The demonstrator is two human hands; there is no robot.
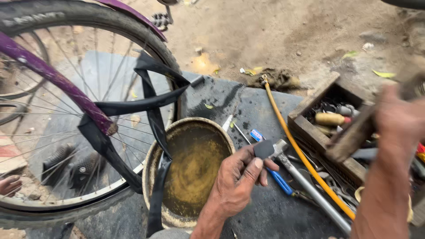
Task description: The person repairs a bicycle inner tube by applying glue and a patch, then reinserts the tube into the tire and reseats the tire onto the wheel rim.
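My left hand (241, 177) pinches a small dark rubber patch (264, 149) between thumb and fingers, just right of a round metal basin (152, 163) of murky yellowish water. A black inner tube (150, 102) hangs from the bicycle wheel (88, 26) and drapes over the basin's left rim. My right hand (396, 121) is raised over a wooden toolbox (312, 104) at the right. It is blurred, its fingers closed round a blurred greyish object (414, 86) that I cannot identify.
A purple bicycle frame (48, 75) crosses the wheel. A yellow hose (301, 155), a metal hammer (305, 181) and a blue-handled tool (279, 179) lie on the dark mat beside the toolbox. A rag (274, 79) lies on the dirt. Another person's hand (9, 185) shows at the left edge.
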